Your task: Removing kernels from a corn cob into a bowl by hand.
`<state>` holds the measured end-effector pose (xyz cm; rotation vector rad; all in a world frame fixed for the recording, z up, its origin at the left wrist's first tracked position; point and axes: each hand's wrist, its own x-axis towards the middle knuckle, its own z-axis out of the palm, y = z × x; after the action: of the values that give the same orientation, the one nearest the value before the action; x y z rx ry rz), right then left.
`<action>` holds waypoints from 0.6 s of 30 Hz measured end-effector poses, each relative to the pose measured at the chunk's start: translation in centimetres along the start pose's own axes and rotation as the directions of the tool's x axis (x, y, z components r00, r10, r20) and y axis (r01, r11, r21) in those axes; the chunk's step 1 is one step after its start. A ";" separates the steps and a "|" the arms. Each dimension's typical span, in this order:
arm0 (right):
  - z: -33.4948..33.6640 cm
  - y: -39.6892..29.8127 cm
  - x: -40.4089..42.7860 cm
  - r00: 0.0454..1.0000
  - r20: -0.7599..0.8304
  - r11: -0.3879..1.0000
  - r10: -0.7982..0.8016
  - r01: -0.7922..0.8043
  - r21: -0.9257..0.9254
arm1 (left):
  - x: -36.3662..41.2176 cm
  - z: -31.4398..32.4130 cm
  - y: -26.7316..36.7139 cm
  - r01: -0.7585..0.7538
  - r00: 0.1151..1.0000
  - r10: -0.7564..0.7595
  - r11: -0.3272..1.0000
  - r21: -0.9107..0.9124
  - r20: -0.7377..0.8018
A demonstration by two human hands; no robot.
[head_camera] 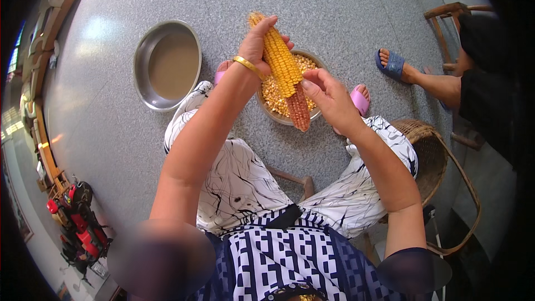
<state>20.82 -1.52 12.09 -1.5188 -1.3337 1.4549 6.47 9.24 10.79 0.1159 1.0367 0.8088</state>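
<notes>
My left hand (258, 46) is wrapped around the upper part of a corn ear (281, 60), which tilts over a round metal bowl (267, 113). Yellow kernels cover most of the ear, while its lower end is bare reddish cob (298, 110). The thumb and index fingertip of my right hand (330, 98) touch the edge of the kernel rows, beside the bare part. Loose corn kernels (276, 96) lie in the bowl beneath, partly hidden by the ear and my hands.
A metal basin (140, 67) with cloudy liquid stands on the speckled floor at the left. A handled wicker basket (430, 163) is beside my right knee. Another person's leg (439, 88) in a blue slipper (391, 65) and a wooden chair (447, 10) are at the right.
</notes>
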 end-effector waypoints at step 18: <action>0.5 -0.7 0.3 0.941 0.307 0.901 0.145 -0.254 0.352 | 0.2 0.0 -0.2 0.010 0.999 -0.007 0.998 -0.066 0.046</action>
<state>20.14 -1.18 12.54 -1.2521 -0.9716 1.9876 6.59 9.21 10.58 0.0737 0.9657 0.8284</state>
